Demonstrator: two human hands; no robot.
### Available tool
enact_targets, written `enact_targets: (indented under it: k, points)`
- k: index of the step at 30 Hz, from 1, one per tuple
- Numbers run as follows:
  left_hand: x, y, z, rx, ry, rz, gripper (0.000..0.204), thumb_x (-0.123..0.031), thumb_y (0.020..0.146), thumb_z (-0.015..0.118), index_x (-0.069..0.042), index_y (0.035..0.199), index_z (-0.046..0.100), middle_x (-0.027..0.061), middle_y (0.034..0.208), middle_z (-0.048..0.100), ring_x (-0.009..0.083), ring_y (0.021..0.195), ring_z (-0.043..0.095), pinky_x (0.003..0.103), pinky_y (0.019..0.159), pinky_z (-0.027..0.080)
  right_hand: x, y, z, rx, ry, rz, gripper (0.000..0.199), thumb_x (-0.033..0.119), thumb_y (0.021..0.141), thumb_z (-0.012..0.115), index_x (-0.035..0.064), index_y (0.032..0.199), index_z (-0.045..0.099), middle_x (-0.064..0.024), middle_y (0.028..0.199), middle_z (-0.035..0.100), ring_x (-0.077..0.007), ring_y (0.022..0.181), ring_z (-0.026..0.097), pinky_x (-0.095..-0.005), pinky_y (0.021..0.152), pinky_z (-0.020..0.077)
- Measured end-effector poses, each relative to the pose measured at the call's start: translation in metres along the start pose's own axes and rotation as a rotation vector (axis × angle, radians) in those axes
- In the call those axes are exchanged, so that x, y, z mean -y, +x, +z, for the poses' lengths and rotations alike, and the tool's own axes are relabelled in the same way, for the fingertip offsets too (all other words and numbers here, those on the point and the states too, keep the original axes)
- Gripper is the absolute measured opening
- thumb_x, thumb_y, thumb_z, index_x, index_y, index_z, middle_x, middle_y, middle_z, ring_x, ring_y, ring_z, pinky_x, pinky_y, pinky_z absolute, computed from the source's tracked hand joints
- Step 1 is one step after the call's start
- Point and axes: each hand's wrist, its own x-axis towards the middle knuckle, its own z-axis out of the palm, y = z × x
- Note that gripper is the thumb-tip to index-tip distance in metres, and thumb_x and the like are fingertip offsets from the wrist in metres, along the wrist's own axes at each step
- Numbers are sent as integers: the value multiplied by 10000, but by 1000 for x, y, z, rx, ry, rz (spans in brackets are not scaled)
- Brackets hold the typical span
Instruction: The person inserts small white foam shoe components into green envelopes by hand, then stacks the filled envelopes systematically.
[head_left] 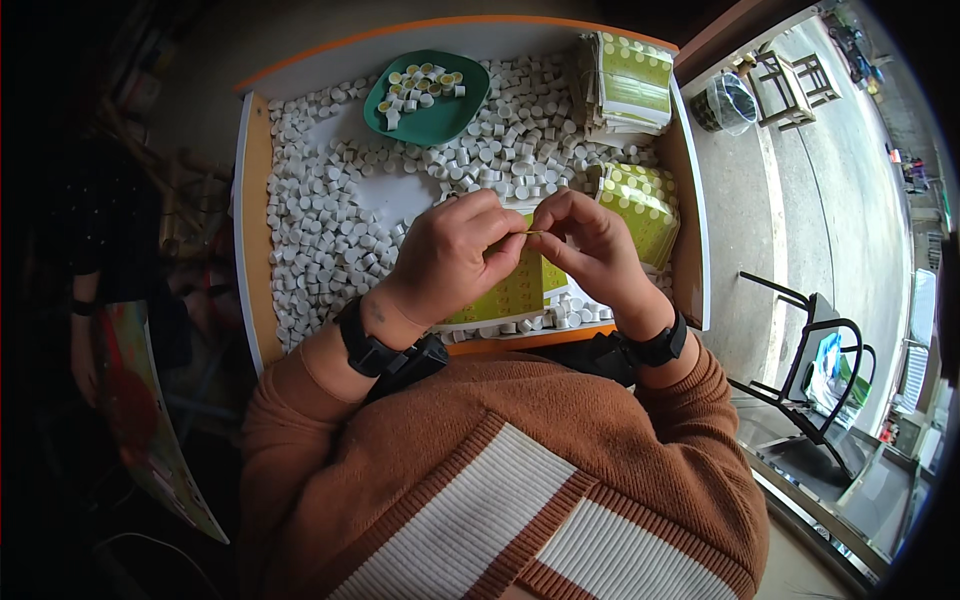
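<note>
Around your hands, small white cylindrical caps (330, 215) cover the orange-rimmed white tray (256, 170). A green oval plastic dish (440, 120) sits at the far edge, with stacks of green dotted sticker sheets (632, 85) to the right. Your left hand (450, 255) and right hand (590, 245) meet fingertip to fingertip, both pinched closed on a tiny yellow-green sticker (533, 232) above a green sheet (515, 295).

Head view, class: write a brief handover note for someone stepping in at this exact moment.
Left hand and right hand meet above the tray, pinching a small sticker between fingertips.
A green-yellow sticker sheet lies under the hands; more sheets are stacked at the far right.
Done: some stickered caps sit in the green dish.
Left: the loose white caps covering the tray.
</note>
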Motion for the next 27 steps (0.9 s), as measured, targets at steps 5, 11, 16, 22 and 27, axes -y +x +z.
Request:
enact_targets:
  k: [5, 11, 16, 22, 27]
  points:
    - [3, 0, -3, -101, 91, 46, 206, 0, 741, 678, -43, 937, 633, 86, 767, 575, 255, 669, 584, 321, 603, 480, -9, 1, -4, -2, 116, 31, 91, -20, 880, 611, 23, 937, 554, 2, 949, 547, -69, 867, 514, -211, 785, 419]
    - [6, -4, -14, -39, 64, 42, 190, 4, 745, 680, -38, 926, 638, 88, 763, 573, 236, 657, 575, 307, 600, 473, -6, 2, 2, -24, 211, 12, 79, -5, 881, 617, 28, 920, 557, 12, 909, 541, -74, 837, 507, -220, 783, 414]
    - [12, -9, -12, 0, -143, -83, 157, 15, 751, 683, -25, 896, 640, 74, 755, 562, 198, 644, 556, 283, 600, 460, -4, 3, 4, -47, 29, -89, 94, -5, 860, 634, 32, 909, 564, 9, 885, 540, -72, 815, 491, -216, 756, 402]
    - [10, -9, -10, 16, -223, -152, 133, 23, 757, 684, -10, 878, 641, 57, 749, 555, 161, 652, 548, 261, 602, 448, 6, 9, 12, -13, -399, -254, 99, -7, 839, 640, 36, 899, 574, 2, 882, 538, -70, 804, 479, -208, 711, 387]
    - [6, -7, -13, -94, -94, -128, 106, 25, 765, 677, -3, 861, 642, 54, 751, 561, 148, 668, 555, 253, 607, 445, -9, 9, 7, -53, -272, -113, 102, -14, 837, 641, 38, 899, 578, 2, 886, 539, -75, 806, 487, -211, 705, 393]
